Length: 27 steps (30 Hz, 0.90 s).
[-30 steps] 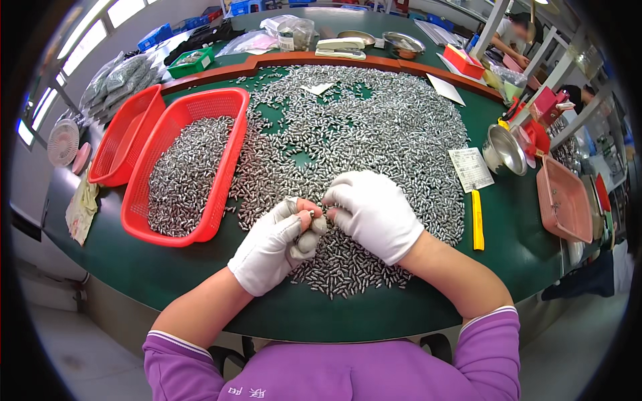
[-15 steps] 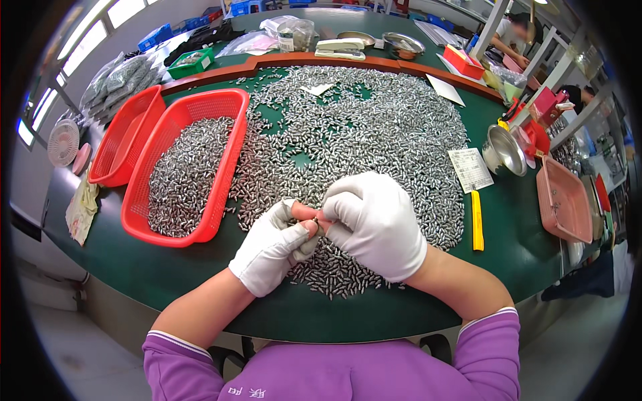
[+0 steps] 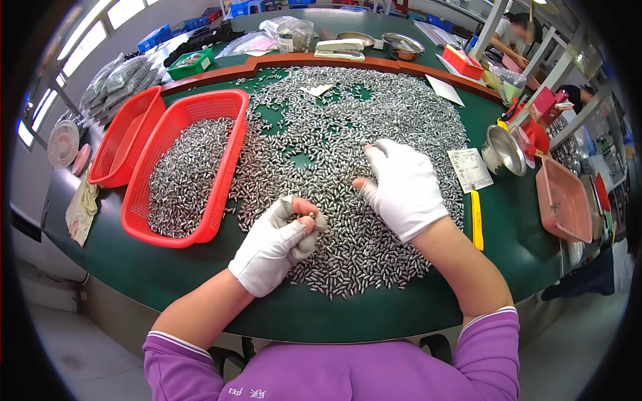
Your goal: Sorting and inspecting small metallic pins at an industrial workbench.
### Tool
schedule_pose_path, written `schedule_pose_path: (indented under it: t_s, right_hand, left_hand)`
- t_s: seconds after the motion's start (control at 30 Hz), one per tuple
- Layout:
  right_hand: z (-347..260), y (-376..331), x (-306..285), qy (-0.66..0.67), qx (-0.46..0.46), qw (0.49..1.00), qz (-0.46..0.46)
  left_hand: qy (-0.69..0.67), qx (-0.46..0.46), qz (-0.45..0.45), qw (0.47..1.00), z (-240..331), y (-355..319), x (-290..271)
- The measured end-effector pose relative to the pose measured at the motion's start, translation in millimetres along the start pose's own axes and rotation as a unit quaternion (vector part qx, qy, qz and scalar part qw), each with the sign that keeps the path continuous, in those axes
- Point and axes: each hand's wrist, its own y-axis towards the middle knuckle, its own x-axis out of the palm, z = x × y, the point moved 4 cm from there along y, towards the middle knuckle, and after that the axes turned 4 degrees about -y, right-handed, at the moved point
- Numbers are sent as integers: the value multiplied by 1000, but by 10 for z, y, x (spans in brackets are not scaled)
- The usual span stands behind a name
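Note:
Small silvery, bullet-shaped metal parts [image 3: 321, 160] lie in a wide, shallow spread over the green table. Above the near left side of the spread, my left hand [image 3: 271, 247], in a white glove with bare thumb and fingertip, is closed. It pinches one small metal part [image 3: 311, 215], mostly hidden by the fingers. To its right, my gloved right hand [image 3: 408, 190] hovers low over the parts, thumb and forefinger apart, with nothing seen between them. A red perforated basket [image 3: 231, 170], partly filled with the same parts, stands left of my hands.
Beside the filled basket leans another red basket [image 3: 127, 137]. On the right are a yellow cutter-like tool [image 3: 477, 220], a printed paper slip [image 3: 470, 169], a metal bowl [image 3: 503, 150] and a pink tray [image 3: 565, 200]. A brown wooden ledge [image 3: 294, 59] borders the far side.
My right hand has left my left hand's fingertips, moved right and away from me over the spread, and spread its fingers. My left hand has stayed in place, still pinching.

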Motion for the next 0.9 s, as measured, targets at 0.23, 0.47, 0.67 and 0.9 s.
schedule_pose_path:
  t_s: [0.23, 0.47, 0.67, 0.9]
  right_hand:
    - [-325, -174, 99, 227, -151, 950, -153]
    - [-340, -137, 129, 238, -145, 958, -68]
    - [-293, -56, -19, 359, -135, 922, 45]
    - [-389, -83, 48, 492, -148, 858, -29]
  left_hand:
    - [-31, -18, -10, 999, 7, 11, 22]
    - [-61, 7, -14, 998, 4, 29, -19]
    - [-69, -46, -30, 996, -46, 30, -36]
    - [-17, -61, -20, 998, -46, 15, -21]
